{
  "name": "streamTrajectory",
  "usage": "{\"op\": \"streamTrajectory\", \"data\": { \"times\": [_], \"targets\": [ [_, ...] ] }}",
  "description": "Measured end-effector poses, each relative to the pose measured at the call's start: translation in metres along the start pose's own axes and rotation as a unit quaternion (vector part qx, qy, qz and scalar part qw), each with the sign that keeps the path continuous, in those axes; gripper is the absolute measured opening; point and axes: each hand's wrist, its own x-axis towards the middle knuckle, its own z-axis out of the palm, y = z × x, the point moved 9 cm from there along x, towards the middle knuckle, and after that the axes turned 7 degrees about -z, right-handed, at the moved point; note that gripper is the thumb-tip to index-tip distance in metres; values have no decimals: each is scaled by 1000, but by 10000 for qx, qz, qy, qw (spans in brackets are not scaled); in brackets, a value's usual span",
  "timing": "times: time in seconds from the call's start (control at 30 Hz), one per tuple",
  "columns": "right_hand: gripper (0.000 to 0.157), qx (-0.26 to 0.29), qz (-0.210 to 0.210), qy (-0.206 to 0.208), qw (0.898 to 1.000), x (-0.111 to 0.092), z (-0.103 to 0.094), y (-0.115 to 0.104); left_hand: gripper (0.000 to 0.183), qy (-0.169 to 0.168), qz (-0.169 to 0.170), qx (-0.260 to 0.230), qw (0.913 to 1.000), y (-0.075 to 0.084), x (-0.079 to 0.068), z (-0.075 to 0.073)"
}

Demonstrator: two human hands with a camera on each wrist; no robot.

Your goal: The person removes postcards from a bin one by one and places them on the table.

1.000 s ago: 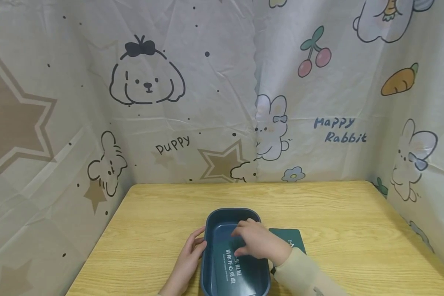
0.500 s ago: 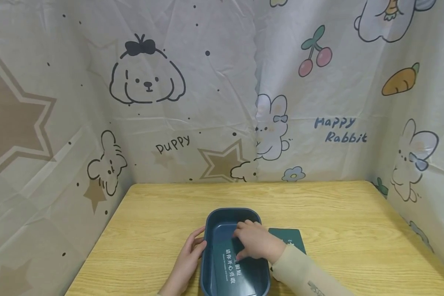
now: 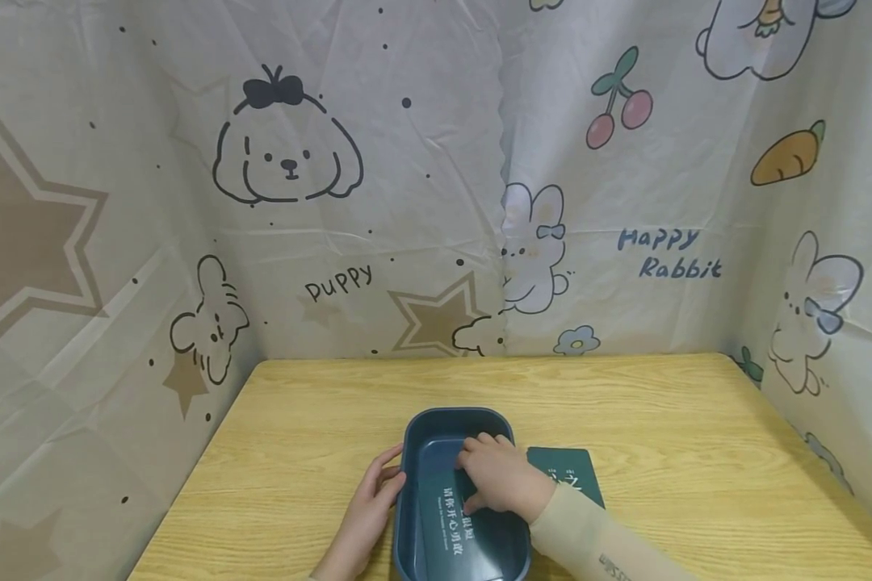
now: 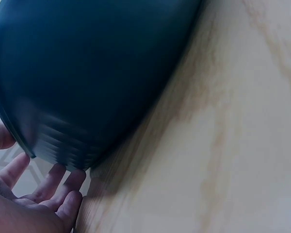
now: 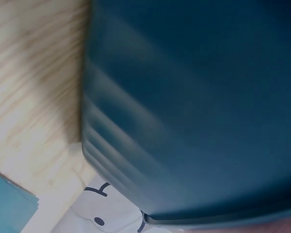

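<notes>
Against the head frame of 1.0 s ago: right hand (image 3: 505, 476) shifted slightly towards 8 o'clock, sleeve (image 3: 589, 532) with it, so more of the outer booklet's cover (image 3: 570, 472) shows. Left hand (image 3: 374, 488) and box (image 3: 436, 456) sit as they did.

Inner booklet: dark green, white print, lying face up in the box (image 3: 443, 524). Long axis runs close to 12–6, leaning a touch towards 11–5. From the right fingers, most of it lies towards 6 o'clock; thumb is over its upper right part. Right hand is the nearer of the 2, reaching inside the box from about 4 o'clock. Right fingers bent, thumb apart from the index; cannot tell whether they pinch the cover or only rest on it.

Left hand outside, against the 9 o'clock wall, fingers relaxed, not clenched.

Left wrist view adds what the head view hides: left fingertips (image 4: 51, 182) at the ridged outer wall, low down near the worktop (image 4: 184, 170). Right wrist view is mostly ridged outer wall too, with a teal corner at 8 o'clock, likely the outer booklet; no right fingertips there. Only the head view shows the box's inside.
</notes>
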Motion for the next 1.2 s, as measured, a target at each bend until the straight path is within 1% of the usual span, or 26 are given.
{"op": "streamTrajectory", "data": {
  "times": [0.27,0.4,0.7,0.83,0.9,1.03,1.2],
  "targets": [
    [57,-26,26,129,9999,-1,0,-1,49,0,-25,44,10000,-1,0,0],
    [55,59,18,232,9997,-2,-1,-1,49,0,-11,45,10000,-1,0,0],
    [52,555,-45,479,9973,-4,-7,2,48,42,40,57,10000,0,-1,0],
    [47,930,-46,537,9942,-7,-14,4,48,49,52,29,10000,0,-2,0],
    [42,1119,-60,585,9920,-8,-17,6,48,48,40,14,10000,0,-1,0],
    [32,1607,-198,782,9837,-8,-25,9,48,59,-7,23,10000,-1,0,-1],
    [24,2453,-172,914,9650,-11,-30,19,48,63,-43,33,10000,-1,1,-1]
  ]
}}
